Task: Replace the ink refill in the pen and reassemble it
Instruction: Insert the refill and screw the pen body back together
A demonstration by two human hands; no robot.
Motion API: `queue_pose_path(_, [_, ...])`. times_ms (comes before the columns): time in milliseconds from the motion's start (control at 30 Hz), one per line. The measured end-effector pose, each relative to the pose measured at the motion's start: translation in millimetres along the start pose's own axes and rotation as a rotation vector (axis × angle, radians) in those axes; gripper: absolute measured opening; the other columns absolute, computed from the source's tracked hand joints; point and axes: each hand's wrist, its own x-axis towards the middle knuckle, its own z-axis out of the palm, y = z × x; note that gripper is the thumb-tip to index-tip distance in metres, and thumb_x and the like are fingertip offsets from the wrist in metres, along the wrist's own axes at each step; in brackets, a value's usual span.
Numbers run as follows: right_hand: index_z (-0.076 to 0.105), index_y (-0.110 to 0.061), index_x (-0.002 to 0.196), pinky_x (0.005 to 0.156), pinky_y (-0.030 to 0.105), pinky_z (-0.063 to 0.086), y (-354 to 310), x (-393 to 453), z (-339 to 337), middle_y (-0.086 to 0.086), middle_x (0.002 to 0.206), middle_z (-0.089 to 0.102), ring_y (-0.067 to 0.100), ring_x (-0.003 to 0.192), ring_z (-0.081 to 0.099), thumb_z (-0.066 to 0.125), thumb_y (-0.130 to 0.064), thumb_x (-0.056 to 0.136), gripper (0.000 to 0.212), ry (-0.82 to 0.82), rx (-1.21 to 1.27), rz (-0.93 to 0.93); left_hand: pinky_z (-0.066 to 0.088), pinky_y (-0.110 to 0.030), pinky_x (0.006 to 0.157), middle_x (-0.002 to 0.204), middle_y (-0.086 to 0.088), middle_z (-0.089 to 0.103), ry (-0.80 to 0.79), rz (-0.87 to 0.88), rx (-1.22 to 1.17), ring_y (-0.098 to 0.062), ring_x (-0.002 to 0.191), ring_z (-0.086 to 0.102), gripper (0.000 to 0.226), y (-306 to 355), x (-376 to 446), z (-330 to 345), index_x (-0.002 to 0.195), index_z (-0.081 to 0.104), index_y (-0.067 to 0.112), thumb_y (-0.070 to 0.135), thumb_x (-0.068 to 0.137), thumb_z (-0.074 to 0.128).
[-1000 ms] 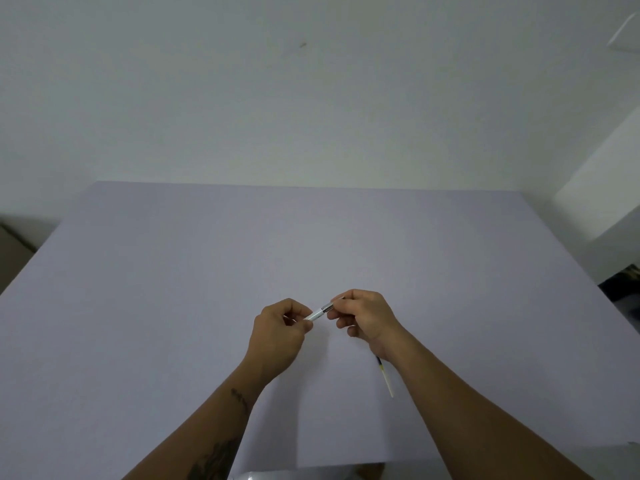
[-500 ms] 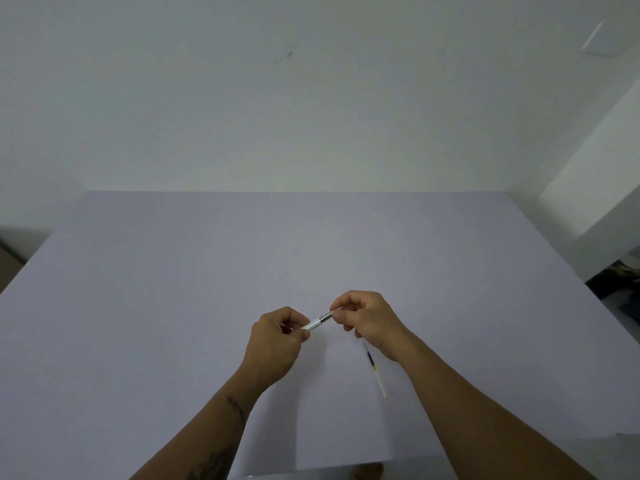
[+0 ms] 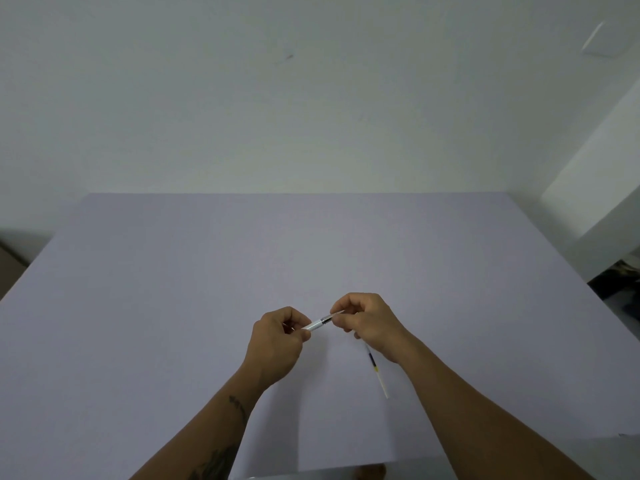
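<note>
A slim pen point(image 3: 319, 323) with a white barrel and a dark band is held level above the table between both hands. My left hand point(image 3: 277, 341) pinches the white barrel end. My right hand point(image 3: 367, 322) pinches the other end near the dark band, and its fingers hide the tip. A thin ink refill point(image 3: 377, 374), clear with a black and yellow section, lies on the table just below my right wrist, pointing toward me.
The lavender table point(image 3: 173, 306) spreads wide on all sides of the hands. A white wall rises behind its far edge. Dark clutter point(image 3: 623, 282) sits on the floor past the right edge.
The view has shifted slightly. Both hands stay on the pen, with the fingers turning a little around it. The refill lies where it was.
</note>
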Motion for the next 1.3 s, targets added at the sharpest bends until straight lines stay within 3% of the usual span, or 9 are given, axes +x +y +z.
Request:
queue_pose_path(167, [0.073, -0.016, 0.071, 0.052, 0.027, 0.037, 1, 0, 6, 0.002, 0.061, 0.054, 0.013, 0.054, 0.042, 0.068, -0.033, 0.085, 0.023, 0.038, -0.095, 0.005, 0.038, -0.015, 0.042, 0.067, 0.001, 0.059, -0.002, -0.004, -0.001, -0.009, 0.049, 0.046, 0.017, -1, 0, 0, 0.076, 0.071, 0.019, 0.005, 0.086, 0.068])
queue_pose_path(267, [0.072, -0.015, 0.073, 0.054, 0.03, 0.039, 1, 0, 8, 0.001, 0.061, 0.053, 0.014, 0.056, 0.044, 0.067, -0.04, 0.086, 0.028, 0.041, -0.083, -0.004, 0.038, -0.015, 0.043, 0.067, 0.0, 0.059, 0.001, -0.006, -0.002, -0.009, 0.049, 0.046, 0.017, -3, 1, 0, 0.077, 0.071, 0.02, 0.006, 0.086, 0.068])
queue_pose_path(367, [0.072, -0.023, 0.085, 0.061, 0.031, 0.047, 1, 1, 6, 0.001, 0.07, 0.06, 0.013, 0.064, 0.054, 0.072, -0.029, 0.082, 0.006, 0.025, -0.032, -0.015, 0.037, -0.014, 0.042, 0.068, -0.001, 0.06, 0.002, -0.01, -0.005, -0.009, 0.049, 0.046, 0.017, -4, 1, -2, 0.077, 0.071, 0.02, 0.006, 0.086, 0.068])
queue_pose_path(467, [0.072, -0.024, 0.083, 0.061, 0.032, 0.046, 2, 1, 6, 0.002, 0.071, 0.06, 0.014, 0.065, 0.054, 0.071, -0.016, 0.081, 0.008, 0.005, -0.037, -0.029, 0.037, -0.012, 0.041, 0.069, -0.001, 0.061, 0.002, -0.013, -0.006, -0.009, 0.048, 0.045, 0.017, -4, 1, -2, 0.076, 0.071, 0.019, 0.005, 0.086, 0.068])
queue_pose_path(733, [0.071, -0.018, 0.073, 0.058, 0.031, 0.04, 5, 0, 12, -0.002, 0.06, 0.053, 0.013, 0.057, 0.044, 0.069, -0.039, 0.082, 0.023, 0.023, -0.092, 0.009, 0.039, -0.014, 0.041, 0.069, -0.002, 0.061, -0.004, -0.024, 0.008, -0.009, 0.048, 0.045, 0.017, -9, 1, -2, 0.076, 0.07, 0.019, 0.005, 0.086, 0.068])
queue_pose_path(867, [0.071, -0.027, 0.087, 0.059, 0.027, 0.046, 9, 0, 13, -0.003, 0.068, 0.06, 0.008, 0.06, 0.053, 0.074, -0.027, 0.081, 0.007, 0.042, -0.056, -0.04, 0.039, -0.015, 0.043, 0.071, -0.002, 0.062, 0.002, -0.027, 0.008, -0.009, 0.05, 0.047, 0.017, -9, 0, -2, 0.077, 0.071, 0.02, 0.006, 0.086, 0.068])
queue_pose_path(967, [0.073, -0.026, 0.079, 0.056, 0.026, 0.044, 10, -1, 14, -0.006, 0.063, 0.058, 0.005, 0.056, 0.049, 0.074, -0.02, 0.08, 0.006, 0.059, -0.086, -0.065, 0.038, -0.014, 0.041, 0.07, -0.002, 0.061, 0.001, -0.029, -0.003, -0.009, 0.048, 0.046, 0.017, -9, 0, -4, 0.077, 0.071, 0.019, 0.005, 0.086, 0.068])
queue_pose_path(1167, [0.07, -0.021, 0.071, 0.052, 0.025, 0.038, 10, -3, 17, -0.01, 0.052, 0.051, 0.005, 0.048, 0.041, 0.071, -0.037, 0.081, 0.019, 0.087, -0.136, -0.08, 0.038, -0.013, 0.041, 0.071, -0.003, 0.061, 0.0, -0.024, 0.0, -0.01, 0.049, 0.046, 0.016, -8, -3, -4, 0.078, 0.071, 0.019, 0.005, 0.087, 0.068])
queue_pose_path(1300, [0.071, -0.026, 0.088, 0.058, 0.023, 0.044, 11, -6, 15, -0.008, 0.064, 0.058, 0.004, 0.055, 0.051, 0.077, -0.02, 0.079, 0.013, 0.091, -0.061, -0.12, 0.039, -0.014, 0.041, 0.071, -0.003, 0.062, 0.004, -0.02, 0.018, -0.01, 0.05, 0.046, 0.016, -7, -3, -5, 0.079, 0.071, 0.018, 0.005, 0.087, 0.067])
